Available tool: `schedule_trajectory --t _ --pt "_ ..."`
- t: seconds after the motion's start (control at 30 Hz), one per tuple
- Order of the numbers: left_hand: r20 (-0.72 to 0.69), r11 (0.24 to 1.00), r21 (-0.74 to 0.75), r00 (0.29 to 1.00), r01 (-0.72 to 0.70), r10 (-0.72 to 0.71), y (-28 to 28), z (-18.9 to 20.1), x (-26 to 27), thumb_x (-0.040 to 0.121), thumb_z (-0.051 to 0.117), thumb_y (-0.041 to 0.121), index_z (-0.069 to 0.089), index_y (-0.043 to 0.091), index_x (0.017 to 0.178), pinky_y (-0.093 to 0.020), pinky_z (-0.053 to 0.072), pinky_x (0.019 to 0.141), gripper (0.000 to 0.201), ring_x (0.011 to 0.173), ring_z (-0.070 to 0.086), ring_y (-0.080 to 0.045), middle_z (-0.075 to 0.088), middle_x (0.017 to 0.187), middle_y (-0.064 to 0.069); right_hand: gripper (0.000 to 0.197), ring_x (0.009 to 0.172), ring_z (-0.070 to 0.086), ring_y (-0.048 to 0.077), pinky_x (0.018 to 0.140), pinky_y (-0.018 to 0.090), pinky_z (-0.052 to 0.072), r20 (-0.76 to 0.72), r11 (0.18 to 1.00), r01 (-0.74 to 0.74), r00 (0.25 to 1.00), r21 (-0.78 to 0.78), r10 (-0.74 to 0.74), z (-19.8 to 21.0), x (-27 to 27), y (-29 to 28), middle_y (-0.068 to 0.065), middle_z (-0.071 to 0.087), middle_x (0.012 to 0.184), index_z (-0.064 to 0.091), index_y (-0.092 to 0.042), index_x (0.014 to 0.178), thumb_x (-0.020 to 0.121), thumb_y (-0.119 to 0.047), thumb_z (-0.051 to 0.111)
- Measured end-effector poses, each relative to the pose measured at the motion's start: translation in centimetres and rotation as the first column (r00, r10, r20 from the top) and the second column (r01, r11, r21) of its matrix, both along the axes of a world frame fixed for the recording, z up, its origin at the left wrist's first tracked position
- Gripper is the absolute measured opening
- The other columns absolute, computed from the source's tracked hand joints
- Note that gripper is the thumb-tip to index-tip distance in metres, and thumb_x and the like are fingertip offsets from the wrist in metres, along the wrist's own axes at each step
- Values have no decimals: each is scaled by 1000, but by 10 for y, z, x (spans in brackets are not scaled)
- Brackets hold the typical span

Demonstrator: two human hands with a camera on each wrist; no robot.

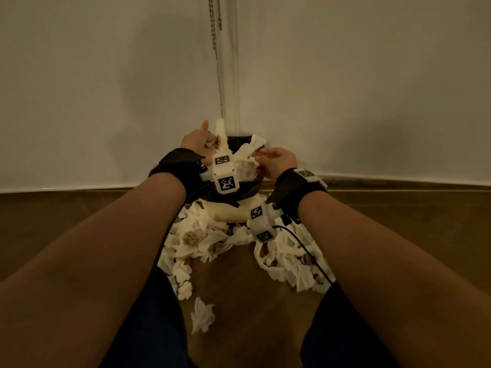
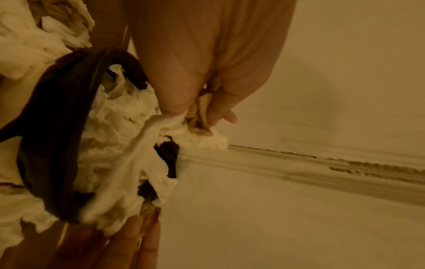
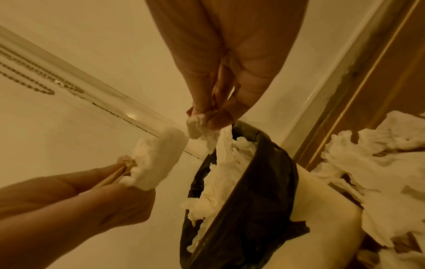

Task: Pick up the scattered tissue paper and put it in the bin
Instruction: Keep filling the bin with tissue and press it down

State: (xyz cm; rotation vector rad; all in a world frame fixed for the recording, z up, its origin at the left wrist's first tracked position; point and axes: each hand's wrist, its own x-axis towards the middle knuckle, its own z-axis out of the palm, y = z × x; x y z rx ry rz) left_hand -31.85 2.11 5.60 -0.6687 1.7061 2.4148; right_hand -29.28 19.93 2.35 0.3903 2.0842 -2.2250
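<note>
Over the bin point(image 1: 233, 208) in the wall corner, the left hand point(image 1: 195, 140) is clutching a tissue wad point(image 1: 221, 134) while the right hand point(image 1: 279, 160) is pinching a tissue strip point(image 1: 249, 152) (already trailing inside); with the bin brimming, released pieces are likely spilling back onto the scattered tissue point(image 1: 196, 240) around its base.

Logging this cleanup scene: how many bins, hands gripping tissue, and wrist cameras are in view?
Bin: 1
Hands gripping tissue: 2, the left hand and the right hand
Wrist cameras: 2
Total: 5
</note>
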Motion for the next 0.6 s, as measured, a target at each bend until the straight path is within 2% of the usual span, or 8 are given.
schedule_trajectory --t 0.07,0.2,0.3,0.37,0.4,0.43,0.5,0.6 --pt "-85 995 -90 995 34 -42 2 -6 -1 97 44 10 39 18 140 -40 34 107 44 130 43 -31 43 143 -12 10 67 63 14 52 20 54 3 1000 -9 1000 5 9 -9 -9 -11 7 67 82 64 -5 90 84 4 63" --pt "-118 998 -33 991 51 -55 3 -19 -7 97 42 1 34 16 144 -41 31 112 49 134 37 -29 34 149 -15 15 77 62 24 61 29 56 39 999 -12 999 48 11 -28 -28 -28 15 67 94 63 -11 79 86 3 60" --pt "-102 992 -123 995 4 -17 4 -36 -7 95 46 -2 46 11 134 -37 45 99 41 108 56 -25 55 124 -12 22 66 62 22 62 31 58 47 992 -37 998 120 31 -38 -36 -38 14 69 92 62 -17 74 87 1 59" --pt "-102 975 -221 995 -16 -6 4 -48 -8 93 48 -2 59 10 104 -22 50 75 20 80 54 -16 57 91 -5 21 74 67 27 74 41 59 41 972 -74 997 221 66 -43 -40 -43 13 71 94 62 -18 75 88 -2 59" --pt "-100 948 -318 995 -4 -29 3 -52 -9 93 49 0 60 11 89 -19 49 72 16 78 52 -17 56 84 -4 18 81 69 29 79 44 57 32 958 -88 996 274 83 -44 -41 -46 12 71 96 63 -17 77 88 -3 59" --pt "-87 892 -451 994 18 -64 2 -58 -12 91 53 4 62 11 87 -20 49 78 13 85 55 -20 60 88 -5 15 87 68 30 83 45 56 15 938 -98 995 333 98 -45 -41 -48 12 71 98 65 -16 81 88 -4 59" --pt "-47 677 -734 990 54 -130 1 -63 -13 88 62 15 64 11 105 -23 45 89 18 104 58 -22 64 111 -7 14 94 66 28 90 38 53 -30 859 -120 987 498 155 -45 -39 -51 10 70 102 70 -13 92 89 -9 57" --pt "-36 448 -892 981 55 -191 2 -66 -12 84 66 21 63 14 106 -20 39 80 23 106 59 -21 64 115 -4 26 100 62 26 85 26 46 -24 653 -181 956 735 291 -41 -35 -54 10 68 109 70 -8 106 93 -17 50"
